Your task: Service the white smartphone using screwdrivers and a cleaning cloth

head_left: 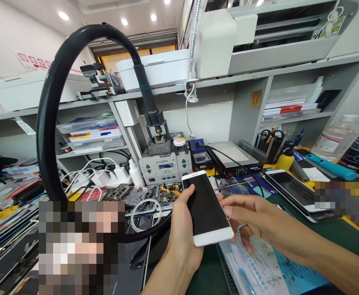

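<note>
A white smartphone (209,209) with a dark screen lies tilted in my left hand (184,221). The thumb rests on the upper left of its front, and the other fingers are hidden behind it. At the phone's right edge is my right hand (253,219), with thumb and index fingertips close together in a pinch and the lower fingers curled. Anything between those fingertips is too small or hidden to make out. Below the right hand lies a blue and white printed sheet in clear plastic (259,262).
A grey hot air station (162,166) stands behind the phone, with a thick black hose (46,123) arching on the left. Circuit boards (133,196) lie near my left hand. More phones (290,188) are stacked at right on the green mat (210,270). A plastic bottle (335,137) stands farther back.
</note>
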`<state>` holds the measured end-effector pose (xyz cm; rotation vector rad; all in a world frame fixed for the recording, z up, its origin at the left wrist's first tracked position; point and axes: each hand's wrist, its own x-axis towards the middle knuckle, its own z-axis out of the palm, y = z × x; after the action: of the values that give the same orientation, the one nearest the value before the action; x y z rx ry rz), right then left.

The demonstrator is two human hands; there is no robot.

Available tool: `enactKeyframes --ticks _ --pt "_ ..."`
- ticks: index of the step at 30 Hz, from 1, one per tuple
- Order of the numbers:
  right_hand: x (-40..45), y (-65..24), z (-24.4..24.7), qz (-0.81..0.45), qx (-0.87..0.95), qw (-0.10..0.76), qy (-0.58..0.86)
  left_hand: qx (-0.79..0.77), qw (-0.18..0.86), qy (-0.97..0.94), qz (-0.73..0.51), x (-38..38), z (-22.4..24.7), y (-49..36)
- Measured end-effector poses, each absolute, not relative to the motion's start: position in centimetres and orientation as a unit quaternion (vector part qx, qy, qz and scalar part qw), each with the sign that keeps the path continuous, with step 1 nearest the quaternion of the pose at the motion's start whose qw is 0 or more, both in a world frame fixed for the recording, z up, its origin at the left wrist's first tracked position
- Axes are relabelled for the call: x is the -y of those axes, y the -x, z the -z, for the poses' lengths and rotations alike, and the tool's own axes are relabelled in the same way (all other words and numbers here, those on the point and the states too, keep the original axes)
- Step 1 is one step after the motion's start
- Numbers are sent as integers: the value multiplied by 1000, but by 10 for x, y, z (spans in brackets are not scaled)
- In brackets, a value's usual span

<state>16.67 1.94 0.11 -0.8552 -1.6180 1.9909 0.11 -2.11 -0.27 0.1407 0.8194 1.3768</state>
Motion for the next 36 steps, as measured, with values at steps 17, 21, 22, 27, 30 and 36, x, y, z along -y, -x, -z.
enactKeyframes --ticks 17,21,22,27,30,36 --pt "-15 -165 3 -692 632 220 272 -336 706 -60 -621 21 6 2" --pt "-15 -164 3 -689 632 218 280 -330 710 -65 -619 21 5 1" --pt "-15 -164 2 -688 633 218 281 -331 710 -65 -618 20 4 1" --pt "-15 -163 0 -689 630 214 286 -335 696 -84 -630 22 2 1" --pt "-14 -166 1 -689 636 208 278 -330 691 -96 -636 23 0 2" --pt "-14 -174 16 -696 639 204 255 -308 676 -87 -663 24 -3 1"
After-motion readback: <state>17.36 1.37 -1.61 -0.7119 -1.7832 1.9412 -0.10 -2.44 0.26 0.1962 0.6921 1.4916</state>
